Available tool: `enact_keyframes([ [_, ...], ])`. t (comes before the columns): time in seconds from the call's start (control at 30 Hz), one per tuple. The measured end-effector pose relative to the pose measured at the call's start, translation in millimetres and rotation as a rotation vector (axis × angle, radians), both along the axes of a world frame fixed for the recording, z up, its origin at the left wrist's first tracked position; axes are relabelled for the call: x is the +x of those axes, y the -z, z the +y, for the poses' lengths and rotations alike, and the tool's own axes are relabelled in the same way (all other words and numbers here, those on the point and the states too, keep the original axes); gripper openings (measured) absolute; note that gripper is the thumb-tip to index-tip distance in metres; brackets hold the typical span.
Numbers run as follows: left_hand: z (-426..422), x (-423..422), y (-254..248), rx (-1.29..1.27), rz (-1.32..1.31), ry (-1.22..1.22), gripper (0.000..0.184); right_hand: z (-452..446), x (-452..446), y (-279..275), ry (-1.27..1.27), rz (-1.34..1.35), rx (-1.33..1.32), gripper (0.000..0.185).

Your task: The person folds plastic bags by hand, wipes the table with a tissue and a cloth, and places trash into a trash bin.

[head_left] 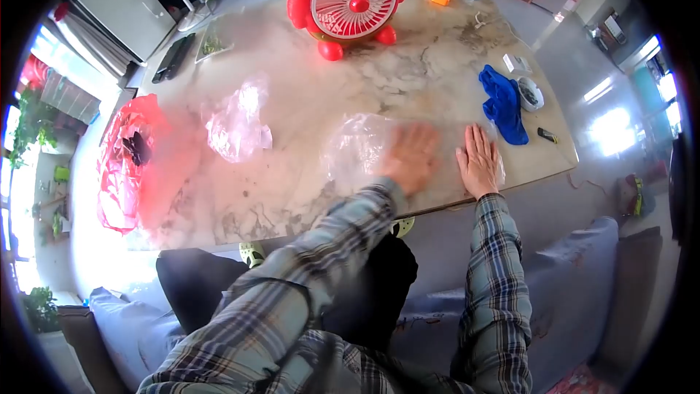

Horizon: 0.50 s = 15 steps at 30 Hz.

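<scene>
Plaid sleeves (499, 284), left hand (412, 156), right hand (479, 166), both flat, empty, over crinkled clear plastic (353, 147)

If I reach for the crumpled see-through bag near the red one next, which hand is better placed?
Probably your left hand: it's nearer the crumpled see-through bag. Your right hand lies palm-down farther off, close to the blue cloth.

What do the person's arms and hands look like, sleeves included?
The long plaid sleeves mix pale blue-grey with dark and light stripes. No glove shows; the right hand has no visible ring, and the left hand is too blurred for finer detail.
</scene>
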<state>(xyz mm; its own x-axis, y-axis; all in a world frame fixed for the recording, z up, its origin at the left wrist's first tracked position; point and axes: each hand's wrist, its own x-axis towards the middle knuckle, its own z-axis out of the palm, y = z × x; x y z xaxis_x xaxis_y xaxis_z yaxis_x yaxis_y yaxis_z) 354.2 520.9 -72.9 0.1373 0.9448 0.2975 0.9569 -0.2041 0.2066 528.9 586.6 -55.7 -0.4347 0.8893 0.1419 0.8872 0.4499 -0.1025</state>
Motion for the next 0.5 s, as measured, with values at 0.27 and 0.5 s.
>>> enact_keyframes([
  [0.27,-79,-145,-29,0.032,0.214,-0.553,0.052,-4,-2,-3,0.016,-0.022,-0.035,0.055],
  [0.5,-78,-87,-58,-0.184,0.166,0.191,0.042,-11,22,-44,-0.188,0.161,-0.073,0.069],
])
